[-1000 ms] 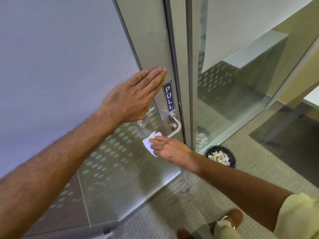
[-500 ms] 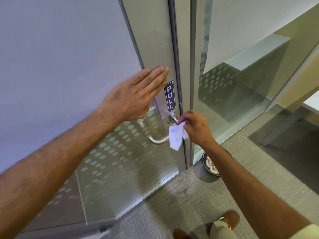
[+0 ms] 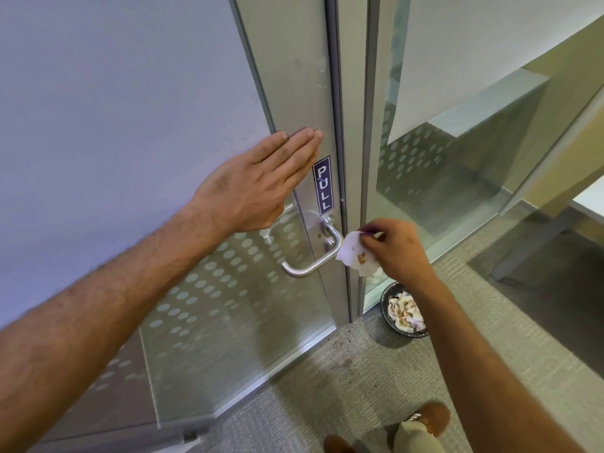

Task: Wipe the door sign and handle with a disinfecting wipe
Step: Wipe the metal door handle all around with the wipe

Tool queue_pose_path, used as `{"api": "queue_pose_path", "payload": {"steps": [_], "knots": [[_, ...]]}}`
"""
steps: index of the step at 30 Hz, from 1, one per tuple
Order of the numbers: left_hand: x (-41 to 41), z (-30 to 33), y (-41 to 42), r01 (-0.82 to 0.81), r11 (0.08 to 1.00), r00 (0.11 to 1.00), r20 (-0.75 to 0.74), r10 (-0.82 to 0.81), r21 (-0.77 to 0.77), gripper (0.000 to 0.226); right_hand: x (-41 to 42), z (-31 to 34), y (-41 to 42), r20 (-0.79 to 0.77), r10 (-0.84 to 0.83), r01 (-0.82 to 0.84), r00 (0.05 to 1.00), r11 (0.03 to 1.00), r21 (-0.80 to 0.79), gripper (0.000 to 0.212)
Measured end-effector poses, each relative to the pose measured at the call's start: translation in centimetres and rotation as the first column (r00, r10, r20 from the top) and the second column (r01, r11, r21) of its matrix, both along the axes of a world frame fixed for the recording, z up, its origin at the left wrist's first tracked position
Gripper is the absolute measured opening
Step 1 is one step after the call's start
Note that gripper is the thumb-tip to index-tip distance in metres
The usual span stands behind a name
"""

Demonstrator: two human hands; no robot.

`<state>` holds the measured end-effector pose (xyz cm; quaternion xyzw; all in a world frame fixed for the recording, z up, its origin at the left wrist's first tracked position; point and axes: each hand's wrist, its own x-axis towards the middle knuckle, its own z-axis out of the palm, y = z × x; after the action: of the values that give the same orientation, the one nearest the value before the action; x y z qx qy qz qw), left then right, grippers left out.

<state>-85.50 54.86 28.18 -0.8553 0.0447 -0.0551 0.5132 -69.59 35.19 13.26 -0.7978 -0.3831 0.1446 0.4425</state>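
Note:
A dark blue PULL sign (image 3: 322,184) is stuck upright on the metal stile of a glass door. Below it a curved metal lever handle (image 3: 313,259) juts out, with brown specks on its base plate. My left hand (image 3: 258,188) lies flat on the door, fingers together, just left of the sign. My right hand (image 3: 397,248) pinches a crumpled white wipe (image 3: 354,255) with brown dirt on it, a little to the right of the handle's bend and apart from it.
A black bin (image 3: 403,310) holding used wipes stands on the carpet at the foot of the glass panel (image 3: 457,142) to the right of the door. My shoes (image 3: 431,416) are at the bottom edge. Frosted dots cover the lower door glass (image 3: 212,289).
My right hand has moved from the handle's left end across to its base, then off to the right with the wipe, now showing brown dirt. My left hand has stayed on the door.

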Motion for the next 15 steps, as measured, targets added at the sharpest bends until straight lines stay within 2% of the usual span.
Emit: {"api": "queue_pose_path", "payload": {"steps": [3, 6, 8, 11, 15], "knots": [[0.0, 0.1, 0.0, 0.011, 1.000, 1.000, 0.003, -0.011, 0.005, 0.074, -1.9, -0.2, 2.5, 0.120, 0.219, -0.214, 0.968, 0.976, -0.050, 0.014], [-0.1, 0.1, -0.1, 0.010, 1.000, 1.000, -0.003, -0.010, 0.010, 0.073, -2.7, -1.2, 3.8, 0.127, 0.100, -0.110, 0.987, 0.991, 0.070, 0.012], [-0.1, 0.1, -0.1, 0.013, 1.000, 1.000, -0.003, -0.013, 0.006, 0.073, -3.3, -2.1, 3.6, 0.218, 0.074, -0.096, 0.973, 0.991, 0.090, 0.010], [-0.1, 0.1, 0.0, 0.018, 1.000, 1.000, 0.004, -0.018, -0.001, 0.074, -4.3, -3.6, 2.5, 0.457, 0.248, -0.249, 0.854, 0.967, -0.058, 0.019], [0.0, 0.0, 0.0, 0.007, 1.000, 1.000, 0.005, -0.007, -0.004, 0.075, -4.4, -3.6, 2.0, 0.526, 0.355, -0.269, 0.773, 0.934, -0.235, 0.029]]}}
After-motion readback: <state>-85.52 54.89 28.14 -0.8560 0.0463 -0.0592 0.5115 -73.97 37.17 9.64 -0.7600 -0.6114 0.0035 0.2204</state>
